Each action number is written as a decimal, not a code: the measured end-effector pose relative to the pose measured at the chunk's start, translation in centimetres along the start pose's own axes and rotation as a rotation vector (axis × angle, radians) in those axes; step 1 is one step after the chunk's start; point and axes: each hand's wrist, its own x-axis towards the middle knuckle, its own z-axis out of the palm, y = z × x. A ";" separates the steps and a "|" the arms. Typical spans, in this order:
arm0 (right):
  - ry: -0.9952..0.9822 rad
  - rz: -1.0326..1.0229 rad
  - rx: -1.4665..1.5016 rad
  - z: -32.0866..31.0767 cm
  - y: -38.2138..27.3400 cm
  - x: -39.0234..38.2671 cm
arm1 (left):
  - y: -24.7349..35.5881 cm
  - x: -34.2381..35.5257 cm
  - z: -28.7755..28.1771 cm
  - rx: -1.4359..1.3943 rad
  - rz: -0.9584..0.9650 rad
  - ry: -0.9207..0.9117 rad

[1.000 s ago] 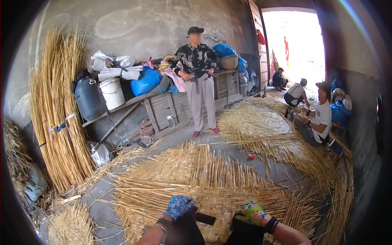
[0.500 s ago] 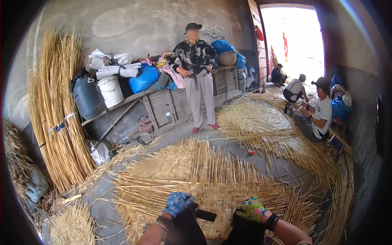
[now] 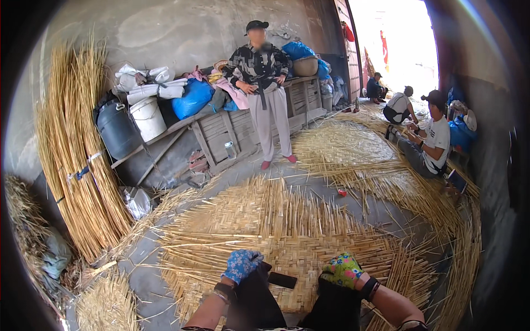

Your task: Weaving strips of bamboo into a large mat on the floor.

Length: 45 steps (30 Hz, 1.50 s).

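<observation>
A grey-walled room has a bright doorway (image 3: 395, 49) between one and two o'clock, bundled tall reeds (image 3: 83, 154) at nine and a standing person (image 3: 268, 99) at twelve. The woven mat (image 3: 295, 245) spreads at six o'clock. The left hand (image 3: 242, 265), blue-gloved, rests near half past six, the right hand (image 3: 342, 271), green-gloved, at five, on dark-trousered knees (image 3: 335, 303). Both look curled; whether they grip the cloth I cannot tell.

Got a grey floor (image 3: 152, 276) here, pretty messy tbh: big unfinished woven mat (image 3: 301, 256) up front, another woven mat (image 3: 342, 146) behind, loose stalks (image 3: 461, 270) everywhere, plus some small red thing (image 3: 342, 192).
</observation>
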 end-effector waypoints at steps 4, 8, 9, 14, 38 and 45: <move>0.011 0.025 0.024 0.3 0.2 -0.4 | -0.3 -0.1 0.6 0.025 0.015 -0.018; -0.038 0.066 0.004 -0.4 -0.2 -0.4 | -0.1 -0.2 0.4 0.054 0.037 -0.024; -0.082 0.087 -0.017 -0.7 0.2 -0.1 | 0.1 0.2 0.2 0.008 0.030 0.005; -0.136 0.129 -0.003 -0.5 -0.1 -0.3 | 0.3 0.1 0.2 -0.010 0.061 0.062; -0.054 0.090 -0.022 -1.2 -0.5 -0.7 | 0.2 0.4 0.5 0.059 0.058 -0.008; -0.027 0.072 -0.028 -0.3 -0.1 -0.7 | 0.1 0.4 0.5 0.072 0.064 -0.029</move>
